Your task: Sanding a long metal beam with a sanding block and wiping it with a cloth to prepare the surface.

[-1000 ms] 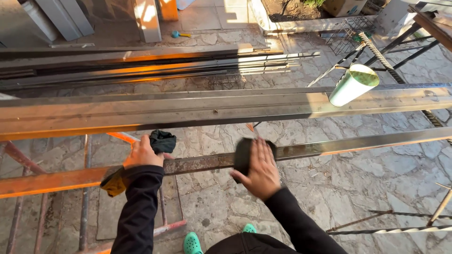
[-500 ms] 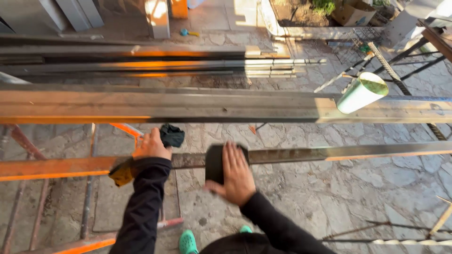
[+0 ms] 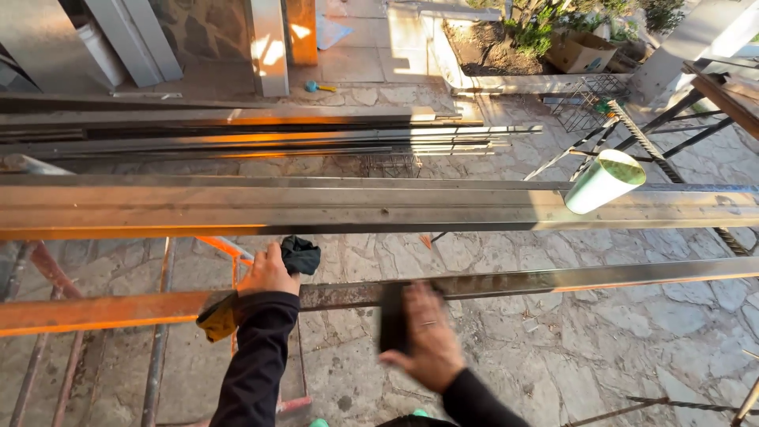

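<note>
A long rusty metal bar runs across in front of me, orange on its left part. My left hand rests on the bar and holds a dark rag; a yellowish cloth hangs by that wrist. My right hand, blurred by motion, presses a dark rectangular pad against the bar. Both arms wear black sleeves.
A wide metal beam lies just beyond, with a pale green roll standing tilted on it. More steel profiles are stacked on the stone floor farther off. Orange trestle legs stand below. Rebar leans at right.
My right hand has slid the dark pad leftward along the bar, toward my left hand. The left hand has stayed on the bar with the rag.
</note>
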